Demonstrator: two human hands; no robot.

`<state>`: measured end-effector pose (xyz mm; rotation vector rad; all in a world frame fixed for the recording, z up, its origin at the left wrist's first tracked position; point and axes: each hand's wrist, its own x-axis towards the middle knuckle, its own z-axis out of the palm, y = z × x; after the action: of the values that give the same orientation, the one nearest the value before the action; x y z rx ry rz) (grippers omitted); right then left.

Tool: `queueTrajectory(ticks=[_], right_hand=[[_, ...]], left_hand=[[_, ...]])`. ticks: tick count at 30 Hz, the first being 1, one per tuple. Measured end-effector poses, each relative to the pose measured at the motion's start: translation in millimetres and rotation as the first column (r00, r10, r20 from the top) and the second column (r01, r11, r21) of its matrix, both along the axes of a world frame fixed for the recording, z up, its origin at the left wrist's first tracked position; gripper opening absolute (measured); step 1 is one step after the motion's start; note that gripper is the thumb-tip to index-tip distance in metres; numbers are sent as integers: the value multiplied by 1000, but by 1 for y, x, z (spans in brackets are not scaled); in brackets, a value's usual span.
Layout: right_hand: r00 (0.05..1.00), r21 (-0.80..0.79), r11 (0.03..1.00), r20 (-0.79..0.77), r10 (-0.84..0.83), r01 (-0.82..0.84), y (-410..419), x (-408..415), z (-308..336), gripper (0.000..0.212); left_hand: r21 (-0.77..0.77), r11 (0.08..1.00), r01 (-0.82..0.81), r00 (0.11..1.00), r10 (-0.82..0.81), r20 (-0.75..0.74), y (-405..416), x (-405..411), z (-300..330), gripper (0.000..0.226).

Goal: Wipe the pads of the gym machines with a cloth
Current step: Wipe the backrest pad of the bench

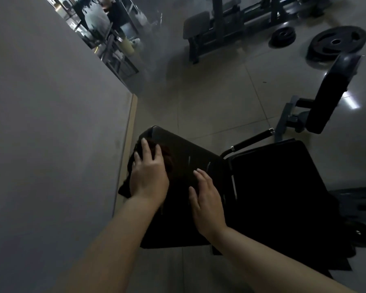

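A black back pad (190, 157) of a gym machine slopes up in front of me, with its black seat pad (279, 187) to the right. A dark cloth (127, 185) lies over the back pad's upper left edge and hangs down its side. My left hand (148, 176) presses flat on the cloth with fingers spread. My right hand (207, 201) rests flat on the bare pad beside it, holding nothing.
A grey wall (51, 144) stands close on the left, with a mirror (106, 34) farther along it. A machine handle (251, 140), another black pad on a frame (330, 94), a bench (199, 28) and weight plates (336, 42) stand on the tiled floor beyond.
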<state>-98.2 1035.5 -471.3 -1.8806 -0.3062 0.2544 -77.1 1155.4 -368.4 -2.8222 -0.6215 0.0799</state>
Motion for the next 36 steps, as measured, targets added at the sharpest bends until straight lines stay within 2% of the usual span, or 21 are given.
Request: queueTrajectory(ticks=[5,8,10,13,17,23,27,29,32,36], right_hand=[[989,-90,994,-132,-69,57,-8,14,-11,55],[960,-158,984,-278,30,-76,-18,16,-27,63],[945,-135,978,-306,113,-161,-20,14,-34,66],[951,-48,978,-247,184,-202,-16,8,-38,68],[914,107,963,-303,270,-249,-9,1,-40,78],[908,143,959,-312,278,-245,-7,0,-48,78],[890,177,958,-362,277,-226,-9,4,-46,78],[870,167,968,-428,243,-188,-8,-1,-45,84],[833,168,973,-505,224,-159,-4,-13,-45,106],[833,183,975,-515,202,-123,-1,-15,-48,117]], left_hand=[[-54,998,-25,998,21,-62,12,45,6,62],[-131,991,-1,999,-4,-39,1,15,12,57],[-100,994,54,999,-54,3,-10,-28,10,50],[-79,989,127,992,-126,12,-18,-88,5,51],[-82,991,106,994,-105,20,-6,-88,-3,49],[-38,999,39,995,-35,91,9,-18,-3,45],[-75,997,10,993,-1,114,9,21,4,45],[-75,997,13,993,-4,121,4,8,6,47],[-31,996,88,990,-84,116,-12,-49,3,48],[-6,990,141,990,-141,-11,-17,-99,-7,59]])
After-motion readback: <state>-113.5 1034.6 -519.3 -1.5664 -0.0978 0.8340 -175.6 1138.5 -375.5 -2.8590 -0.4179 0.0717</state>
